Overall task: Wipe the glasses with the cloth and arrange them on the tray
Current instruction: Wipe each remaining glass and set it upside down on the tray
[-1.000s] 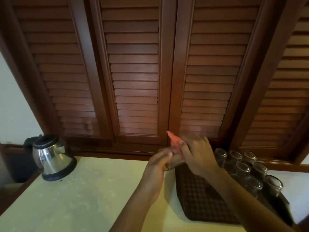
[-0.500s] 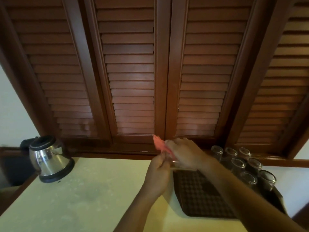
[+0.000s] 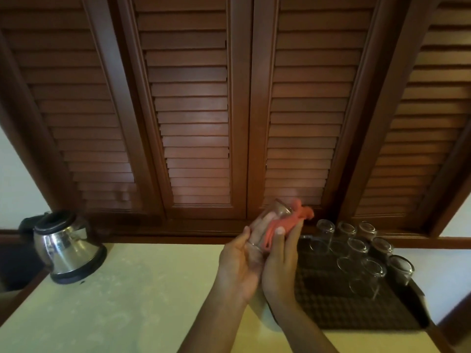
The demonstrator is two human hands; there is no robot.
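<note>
While your left hand (image 3: 239, 263) cradles the tumbler (image 3: 267, 225) and your right hand (image 3: 280, 261) pinches the pink cloth (image 3: 288, 222) against it, you're mid-wipe — next, I'd judge, set it gently among the upturned glasses (image 3: 356, 250) on the dark tray (image 3: 331, 309) beyond.

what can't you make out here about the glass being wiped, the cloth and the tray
- Held glass, head view: its lower part is hidden between the left hand and right hand; whether it is clean cannot be told.
- Pink cloth: bunched against the glass and partly covered by the right hand, so its full shape is hidden.
- Tray: near left corner is behind the right forearm.
- Glasses on the tray: clear on dark, so an exact count is uncertain.
</note>
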